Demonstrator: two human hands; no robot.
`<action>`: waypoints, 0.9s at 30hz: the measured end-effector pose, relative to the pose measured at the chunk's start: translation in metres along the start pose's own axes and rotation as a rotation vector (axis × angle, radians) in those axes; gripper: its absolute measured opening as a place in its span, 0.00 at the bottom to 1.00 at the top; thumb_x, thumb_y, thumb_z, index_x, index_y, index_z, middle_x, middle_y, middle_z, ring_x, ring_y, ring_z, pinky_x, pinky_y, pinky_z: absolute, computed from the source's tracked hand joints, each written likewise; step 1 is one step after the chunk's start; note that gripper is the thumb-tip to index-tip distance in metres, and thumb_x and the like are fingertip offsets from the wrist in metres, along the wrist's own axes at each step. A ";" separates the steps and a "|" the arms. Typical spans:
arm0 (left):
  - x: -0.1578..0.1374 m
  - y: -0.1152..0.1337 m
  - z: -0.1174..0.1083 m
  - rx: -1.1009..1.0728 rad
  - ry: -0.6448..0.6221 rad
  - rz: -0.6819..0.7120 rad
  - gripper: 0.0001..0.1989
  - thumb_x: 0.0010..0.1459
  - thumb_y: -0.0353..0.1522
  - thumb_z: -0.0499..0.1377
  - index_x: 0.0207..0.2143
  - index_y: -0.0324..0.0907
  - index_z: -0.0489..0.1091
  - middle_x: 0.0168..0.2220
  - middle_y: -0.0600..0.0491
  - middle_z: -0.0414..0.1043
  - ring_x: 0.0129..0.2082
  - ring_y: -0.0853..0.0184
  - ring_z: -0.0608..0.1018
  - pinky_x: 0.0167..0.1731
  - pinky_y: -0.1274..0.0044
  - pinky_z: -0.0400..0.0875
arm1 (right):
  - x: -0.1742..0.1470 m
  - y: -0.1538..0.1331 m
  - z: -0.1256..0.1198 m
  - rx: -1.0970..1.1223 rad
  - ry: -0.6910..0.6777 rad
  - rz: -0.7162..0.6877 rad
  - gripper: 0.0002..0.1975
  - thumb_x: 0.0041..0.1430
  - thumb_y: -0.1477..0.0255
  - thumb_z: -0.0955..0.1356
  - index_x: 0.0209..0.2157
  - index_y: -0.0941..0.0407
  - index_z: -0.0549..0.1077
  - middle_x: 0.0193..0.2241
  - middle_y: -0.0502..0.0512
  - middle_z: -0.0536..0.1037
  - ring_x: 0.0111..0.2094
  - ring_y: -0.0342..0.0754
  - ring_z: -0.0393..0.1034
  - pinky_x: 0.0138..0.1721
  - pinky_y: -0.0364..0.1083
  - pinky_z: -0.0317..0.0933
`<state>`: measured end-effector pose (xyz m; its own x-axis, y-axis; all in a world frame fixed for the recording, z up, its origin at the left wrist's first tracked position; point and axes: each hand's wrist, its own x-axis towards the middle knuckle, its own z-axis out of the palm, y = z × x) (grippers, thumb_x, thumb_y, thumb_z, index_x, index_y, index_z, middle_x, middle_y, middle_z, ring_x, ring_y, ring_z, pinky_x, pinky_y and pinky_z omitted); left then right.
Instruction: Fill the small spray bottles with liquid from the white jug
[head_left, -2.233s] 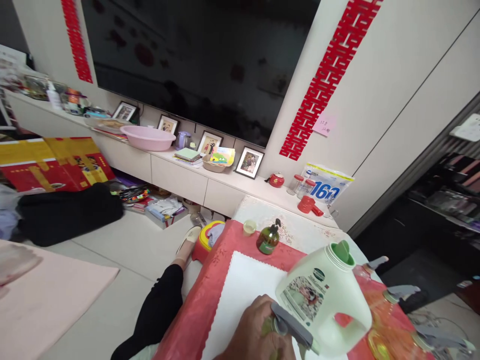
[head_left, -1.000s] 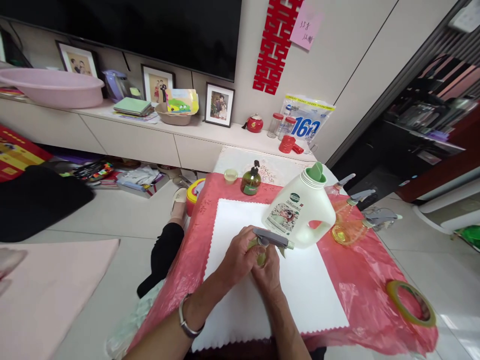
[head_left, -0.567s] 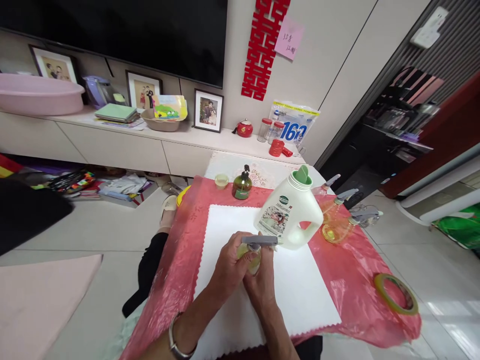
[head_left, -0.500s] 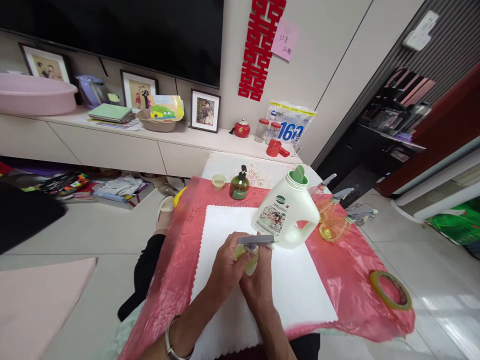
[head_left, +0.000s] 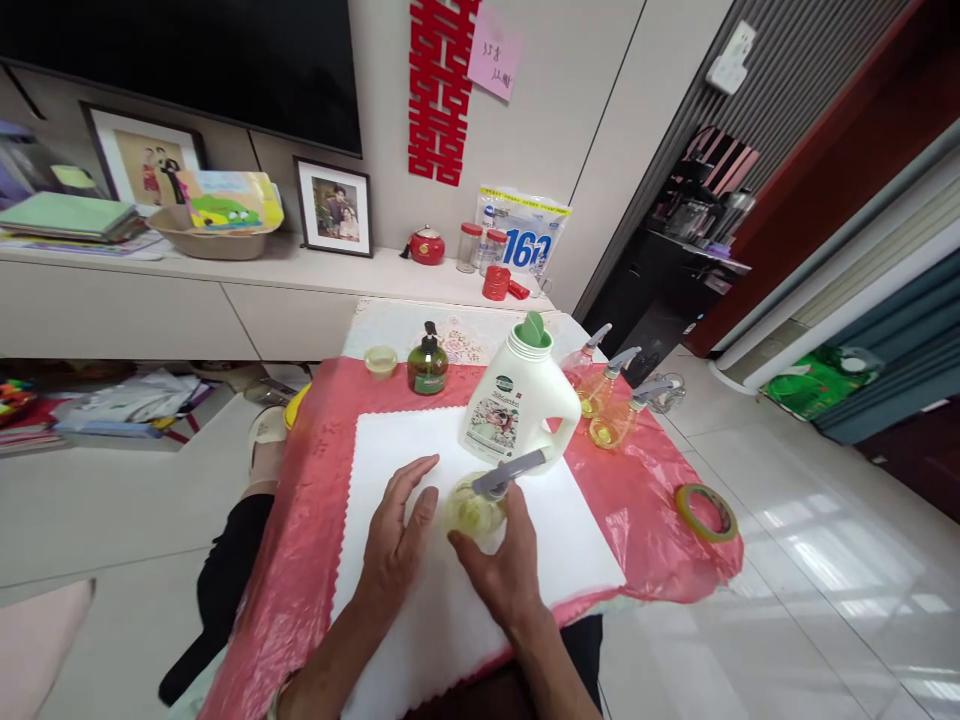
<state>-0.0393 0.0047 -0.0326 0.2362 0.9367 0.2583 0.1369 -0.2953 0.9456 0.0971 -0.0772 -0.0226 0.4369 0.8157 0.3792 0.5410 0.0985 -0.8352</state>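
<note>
A clear, rounded pump bottle (head_left: 471,512) with a grey pump head and pale yellow liquid is in my right hand (head_left: 504,560), thumb and fingers around it. The grey spout points to the upper right. My left hand (head_left: 397,535) is open beside the bottle, fingers apart and touching nothing. Just behind stands a large white detergent jug (head_left: 517,400) with a green opening, its handle on the right. Beneath everything lies a white scalloped mat (head_left: 390,450) on a red plastic sheet (head_left: 315,480).
Several grey-topped pump bottles (head_left: 611,420) stand at the back right. A roll of tape (head_left: 706,512) lies at the right edge. A green pump bottle (head_left: 428,365) and a small bowl (head_left: 380,362) stand at the back left. Beyond is a low cabinet (head_left: 300,290).
My left hand has let go of the pump bottle and moved off to its left, opening. The right hand still holds the bottle. The view has turned to the right.
</note>
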 end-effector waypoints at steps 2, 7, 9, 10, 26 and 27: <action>0.000 -0.012 0.003 0.095 -0.004 0.006 0.21 0.69 0.45 0.53 0.57 0.45 0.70 0.59 0.45 0.72 0.61 0.55 0.73 0.63 0.56 0.68 | 0.001 0.005 -0.026 0.010 0.022 0.019 0.27 0.57 0.62 0.74 0.56 0.54 0.68 0.51 0.56 0.72 0.53 0.55 0.69 0.54 0.52 0.68; -0.004 -0.037 0.014 0.270 -0.040 0.164 0.18 0.68 0.40 0.54 0.54 0.44 0.71 0.55 0.45 0.75 0.57 0.54 0.76 0.58 0.58 0.74 | 0.015 0.035 -0.103 -0.020 0.094 0.119 0.30 0.56 0.56 0.76 0.53 0.57 0.69 0.51 0.60 0.73 0.52 0.56 0.70 0.55 0.53 0.68; -0.006 -0.042 0.018 0.305 -0.048 0.229 0.16 0.68 0.38 0.54 0.54 0.45 0.71 0.55 0.46 0.76 0.56 0.55 0.77 0.56 0.59 0.75 | 0.025 0.053 -0.131 -0.028 0.122 0.148 0.32 0.56 0.54 0.76 0.54 0.57 0.68 0.49 0.60 0.74 0.49 0.56 0.72 0.50 0.52 0.71; -0.007 -0.043 0.020 0.320 -0.051 0.254 0.16 0.68 0.37 0.54 0.54 0.45 0.72 0.54 0.46 0.76 0.55 0.55 0.77 0.56 0.59 0.75 | 0.031 0.062 -0.144 -0.036 0.149 0.160 0.34 0.55 0.53 0.76 0.54 0.58 0.67 0.49 0.61 0.74 0.48 0.56 0.73 0.49 0.52 0.71; -0.010 -0.053 0.024 0.419 -0.075 0.268 0.16 0.66 0.37 0.53 0.53 0.46 0.73 0.52 0.46 0.77 0.53 0.54 0.78 0.54 0.58 0.75 | 0.087 0.155 -0.226 -0.118 0.257 0.213 0.40 0.43 0.55 0.79 0.54 0.58 0.68 0.48 0.61 0.74 0.48 0.57 0.71 0.52 0.55 0.68; -0.009 -0.053 0.024 0.423 -0.072 0.276 0.16 0.66 0.37 0.53 0.53 0.46 0.73 0.52 0.46 0.77 0.53 0.54 0.78 0.54 0.59 0.75 | 0.087 0.157 -0.227 -0.116 0.253 0.207 0.40 0.43 0.55 0.79 0.55 0.58 0.67 0.49 0.61 0.73 0.49 0.57 0.71 0.52 0.55 0.68</action>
<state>-0.0258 0.0070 -0.0903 0.3819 0.8022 0.4590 0.4337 -0.5941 0.6775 0.3832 -0.1196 -0.0304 0.7023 0.6432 0.3051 0.4940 -0.1318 -0.8594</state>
